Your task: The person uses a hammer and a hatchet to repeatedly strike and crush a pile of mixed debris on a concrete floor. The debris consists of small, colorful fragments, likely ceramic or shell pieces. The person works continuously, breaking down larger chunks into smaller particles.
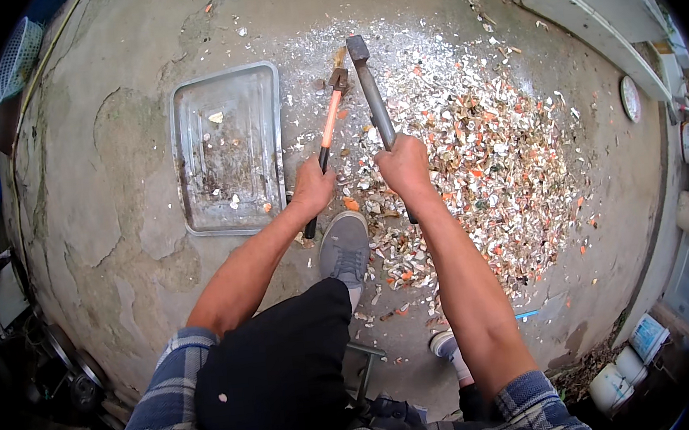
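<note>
Black-clad knee (pixel 272 371), dull grey hammer (pixel 376 102)

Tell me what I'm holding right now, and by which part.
Your left grip holds an orange-and-black tool by the black part of its handle; your right grip holds a hammer by the lower part of its handle.

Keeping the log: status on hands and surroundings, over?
Left hand gripping orange-handled tool. Right hand gripping hammer. Shell-like fragments strewn nearby.

Even light falls on a cracked, stained concrete floor (pixel 112 212), bordered by pale slabs (pixel 592 33) at upper right.
</note>
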{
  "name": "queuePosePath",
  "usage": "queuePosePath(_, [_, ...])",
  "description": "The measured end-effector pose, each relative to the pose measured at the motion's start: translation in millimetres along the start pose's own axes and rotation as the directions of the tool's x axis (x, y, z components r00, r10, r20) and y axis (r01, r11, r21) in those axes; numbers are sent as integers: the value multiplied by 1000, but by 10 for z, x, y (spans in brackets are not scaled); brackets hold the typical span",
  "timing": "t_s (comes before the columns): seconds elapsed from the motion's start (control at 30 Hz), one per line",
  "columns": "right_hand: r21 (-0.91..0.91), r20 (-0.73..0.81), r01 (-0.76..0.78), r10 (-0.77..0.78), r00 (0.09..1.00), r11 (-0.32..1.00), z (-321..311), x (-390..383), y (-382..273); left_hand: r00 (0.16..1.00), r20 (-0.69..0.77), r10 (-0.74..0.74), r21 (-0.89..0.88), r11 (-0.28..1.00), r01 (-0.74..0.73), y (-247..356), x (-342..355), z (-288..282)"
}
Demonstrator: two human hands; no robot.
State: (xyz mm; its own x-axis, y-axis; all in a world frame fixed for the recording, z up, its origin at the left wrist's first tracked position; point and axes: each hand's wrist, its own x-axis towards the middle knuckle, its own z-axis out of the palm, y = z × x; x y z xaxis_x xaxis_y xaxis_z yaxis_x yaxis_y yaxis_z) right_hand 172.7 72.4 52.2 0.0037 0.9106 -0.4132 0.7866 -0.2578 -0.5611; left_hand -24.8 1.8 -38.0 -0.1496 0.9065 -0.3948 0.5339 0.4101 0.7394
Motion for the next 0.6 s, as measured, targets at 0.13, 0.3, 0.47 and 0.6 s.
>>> queuePosePath(0.13, [228, -183, 128, -87, 979, 965, -265, -120, -351, 999, 34, -25, -2, 1000, 25, -69, -46, 35])
queuePosePath(0.3, [272, -140, 80, -43, 989, 959, 72, -106, -118, 999, 34, -14, -31, 999, 15, -40, -7, 86])
queuePosePath(0.47, [13, 60, -20, 19, 998, 1000, 107, -27, 221, 1000, 14, -19, -9, 1000, 19, -23, 104, -35])
queuePosePath(0.6, [140, -119, 69, -52, 991, 988, -172, -213, -202, 1000, 22, -18, -25, 1000, 19, -99, 28, -8])
